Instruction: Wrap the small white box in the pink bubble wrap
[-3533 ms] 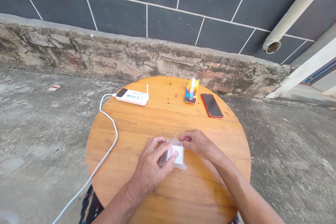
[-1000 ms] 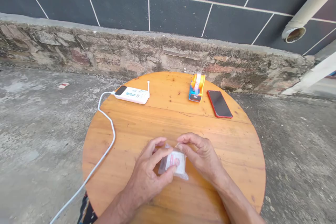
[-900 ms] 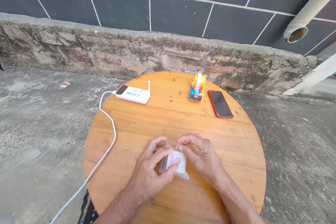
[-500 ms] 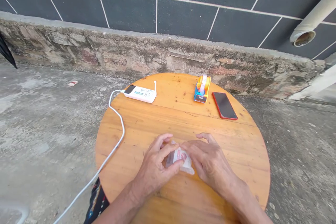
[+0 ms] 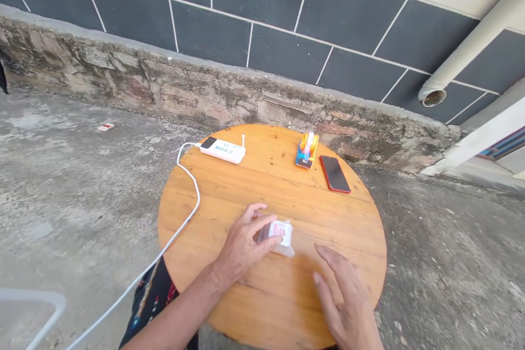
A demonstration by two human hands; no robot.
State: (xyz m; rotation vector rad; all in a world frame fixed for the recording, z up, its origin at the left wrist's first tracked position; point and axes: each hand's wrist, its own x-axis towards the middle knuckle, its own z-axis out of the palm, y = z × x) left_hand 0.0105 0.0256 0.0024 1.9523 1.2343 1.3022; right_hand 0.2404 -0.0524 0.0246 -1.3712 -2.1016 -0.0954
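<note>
A small clear plastic packet [image 5: 284,233] with a white and pink printed face lies near the middle of the round wooden table [image 5: 229,191]. My left hand [image 5: 246,238] grips it from the left, thumb on the near side and fingers on the far side. What exactly the packet contains, I cannot make out. Apart from it, to the lower right, my right hand [image 5: 342,292] hovers over the table's near side, thumb and fingers spread, with nothing in it and slightly blurred.
Toward the back stand a blue and yellow tape dispenser [image 5: 307,150] and a red-edged phone [image 5: 335,174]. A white power bank [image 5: 223,150] lies back left; its white cable [image 5: 192,186] runs down over the left table edge. Behind is a stone-based wall [image 5: 229,93].
My right hand has let go of the packet and drawn back toward the lower right, its fingers opening. My left hand still holds the packet. The camera view has turned slightly.
</note>
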